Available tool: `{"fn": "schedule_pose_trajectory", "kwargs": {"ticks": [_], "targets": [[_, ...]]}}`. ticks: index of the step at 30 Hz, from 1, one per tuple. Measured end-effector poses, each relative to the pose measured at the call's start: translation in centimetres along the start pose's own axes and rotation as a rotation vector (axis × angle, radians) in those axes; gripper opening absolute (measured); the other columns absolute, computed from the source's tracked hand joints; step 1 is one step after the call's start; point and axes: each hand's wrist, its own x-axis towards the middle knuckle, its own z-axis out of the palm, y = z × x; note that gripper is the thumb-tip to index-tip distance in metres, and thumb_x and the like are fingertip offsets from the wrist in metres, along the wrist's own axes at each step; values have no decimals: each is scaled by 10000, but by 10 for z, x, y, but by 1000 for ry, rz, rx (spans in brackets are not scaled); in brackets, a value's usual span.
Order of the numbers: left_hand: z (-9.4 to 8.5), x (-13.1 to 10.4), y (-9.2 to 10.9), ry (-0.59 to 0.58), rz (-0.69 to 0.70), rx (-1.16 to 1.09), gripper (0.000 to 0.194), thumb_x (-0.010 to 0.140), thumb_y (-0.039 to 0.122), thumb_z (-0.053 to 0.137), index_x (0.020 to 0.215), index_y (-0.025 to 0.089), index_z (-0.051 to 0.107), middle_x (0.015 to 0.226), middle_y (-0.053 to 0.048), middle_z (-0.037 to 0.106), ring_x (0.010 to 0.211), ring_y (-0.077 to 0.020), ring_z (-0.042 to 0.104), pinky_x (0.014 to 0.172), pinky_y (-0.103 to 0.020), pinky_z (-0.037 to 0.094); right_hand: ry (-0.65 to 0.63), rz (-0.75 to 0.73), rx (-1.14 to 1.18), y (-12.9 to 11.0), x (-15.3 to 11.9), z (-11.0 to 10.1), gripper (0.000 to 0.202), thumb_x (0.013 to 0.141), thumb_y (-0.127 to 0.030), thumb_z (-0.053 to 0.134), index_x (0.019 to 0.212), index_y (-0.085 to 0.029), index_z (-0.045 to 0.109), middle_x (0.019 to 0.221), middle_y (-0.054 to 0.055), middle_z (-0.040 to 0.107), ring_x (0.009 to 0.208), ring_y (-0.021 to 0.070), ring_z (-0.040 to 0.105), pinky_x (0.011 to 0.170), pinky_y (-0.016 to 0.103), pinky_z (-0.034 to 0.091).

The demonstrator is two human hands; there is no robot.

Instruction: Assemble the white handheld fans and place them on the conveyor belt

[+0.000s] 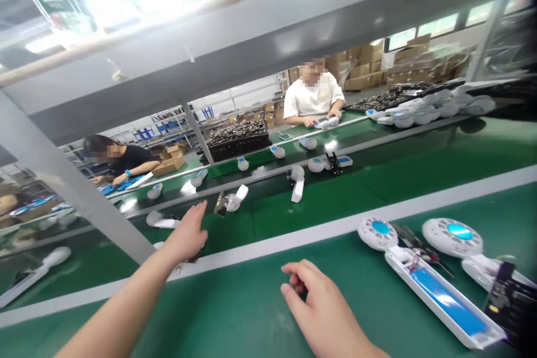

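My left hand point(189, 236) reaches across the white rail onto the far green belt, its index finger stretched out. Under it a device is mostly hidden; only white and dark bits show. Just beyond the fingertips lies a white handheld device point(235, 199) with a dark circuit board point(221, 205) beside it. My right hand point(314, 299) hovers over the near green surface, fingers loosely bent, thumb apart, nothing in it. To its right are two opened white devices with round fan-like heads: one point(447, 305) shows a blue strip in its handle, the other point(453, 236) has a black circuit board point(509, 296).
More white devices, one point(297, 183) with a bent handle, lie along the belt point(369, 184). A grey post point(79, 179) slants at left under an overhead shelf point(251, 39). Co-workers point(314, 95) sit across the line. White parts point(436, 109) are heaped at far right.
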Motion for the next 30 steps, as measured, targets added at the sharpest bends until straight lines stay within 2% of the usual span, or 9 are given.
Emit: {"fn": "schedule_pose_trajectory", "kwargs": {"ticks": [3, 5, 11, 13, 16, 19, 22, 27, 30], "targets": [[-10, 12, -26, -78, -35, 261, 442, 893, 319, 651, 1295, 158, 566, 1369, -140, 555, 1303, -315, 485, 1092, -557, 351, -29, -26, -53, -1, 0, 0, 217, 869, -219, 512, 1020, -207, 667, 935, 38, 626, 830, 190, 625, 762, 298, 485], [-12, 14, -33, -102, -58, 388, 342, 924, 346, 619, 1212, 162, 595, 1238, -91, 620, 1110, -248, 614, 953, -492, 493, -40, -37, -84, -2, 0, -1, 220, 858, -198, 511, 1001, -210, 677, 929, 36, 631, 804, 186, 628, 730, 290, 484], [-32, -3, -8, 83, 38, 512, 274, 833, 411, 665, 947, 167, 613, 1030, -102, 657, 908, -265, 664, 774, -359, 518, 8, -18, -42, -4, 2, -9, 199, 875, -229, 500, 947, -212, 685, 901, 32, 636, 784, 181, 632, 705, 280, 491], [-25, -27, 3, 247, 107, 460, 346, 828, 512, 601, 951, 191, 560, 1105, -118, 633, 998, -304, 644, 820, -370, 511, 69, -4, -18, -3, 2, -12, 210, 891, -266, 491, 981, -213, 673, 929, 38, 637, 827, 190, 633, 740, 290, 499], [15, -80, 12, 401, 363, 231, 348, 785, 526, 629, 881, 213, 512, 1174, -130, 604, 1072, -294, 623, 879, -377, 514, 153, 45, -14, 0, 4, -15, 250, 901, -326, 490, 1066, -220, 644, 1016, 53, 639, 901, 215, 629, 804, 325, 504], [66, -130, 14, 124, 489, 99, 336, 739, 438, 726, 924, 223, 546, 1260, -136, 600, 1075, -288, 642, 845, -376, 548, 161, 120, -20, 3, 6, -18, 285, 886, -335, 515, 1125, -224, 624, 1079, 71, 648, 966, 252, 626, 831, 370, 504], [92, -156, 20, -166, 532, 73, 273, 715, 370, 763, 880, 234, 593, 1162, -106, 673, 1092, -308, 631, 887, -400, 534, 130, 137, 15, 3, 7, -20, 235, 865, -275, 536, 1076, -231, 631, 1058, 69, 668, 961, 264, 637, 824, 384, 509], [80, -151, 43, -295, 332, -60, 86, 759, 239, 652, 840, 211, 650, 962, -72, 692, 925, -249, 634, 864, -374, 503, 53, -63, 140, 4, 5, -16, 200, 916, -227, 484, 1016, -229, 658, 1056, 63, 644, 950, 218, 629, 843, 353, 521], [76, -130, 51, -391, -2, -470, 275, 850, 392, 550, 997, 190, 665, 924, -68, 673, 805, -209, 630, 705, -322, 525, 27, -246, 18, 0, 2, -12, 340, 896, -131, 479, 1166, -258, 642, 1251, 78, 567, 1152, 240, 534, 995, 411, 453]]}}
